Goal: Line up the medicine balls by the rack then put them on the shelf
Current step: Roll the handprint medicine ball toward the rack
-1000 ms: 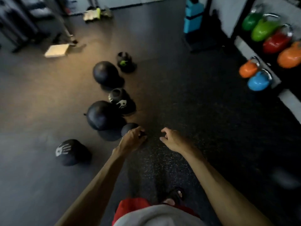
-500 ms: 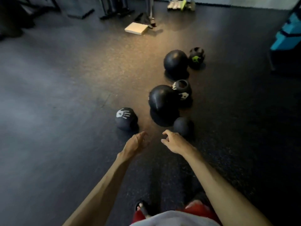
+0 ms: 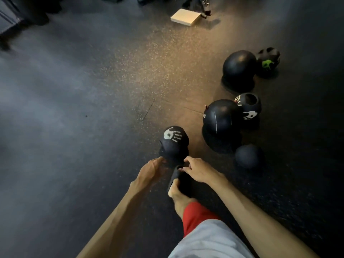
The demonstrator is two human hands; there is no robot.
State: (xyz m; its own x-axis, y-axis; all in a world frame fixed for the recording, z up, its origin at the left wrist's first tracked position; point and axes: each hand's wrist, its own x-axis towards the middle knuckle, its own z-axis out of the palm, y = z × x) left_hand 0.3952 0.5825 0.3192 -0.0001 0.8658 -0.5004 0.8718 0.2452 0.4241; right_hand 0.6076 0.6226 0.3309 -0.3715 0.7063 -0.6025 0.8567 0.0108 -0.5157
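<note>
medicine ball [image 3: 174,141] (white handprint) | floor [image 3: 93,127], left of other balls [image 3: 220,118] | left hand [image 3: 150,172], right hand [image 3: 199,170] open, just beside it

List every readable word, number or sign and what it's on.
Large black stitched medicine ball: pale print at its left edge, maybe "KG", too blurred to confirm.
Lone small black rubber ball: white handprint, no words.
Black ball with round hole: white handprint, no words.
Farthest small black ball: green splat-like mark, no words.

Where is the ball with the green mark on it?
In the head view, the green-marked ball sits at the upper right, at the far end of the row, just right of a big plain black ball.
</note>
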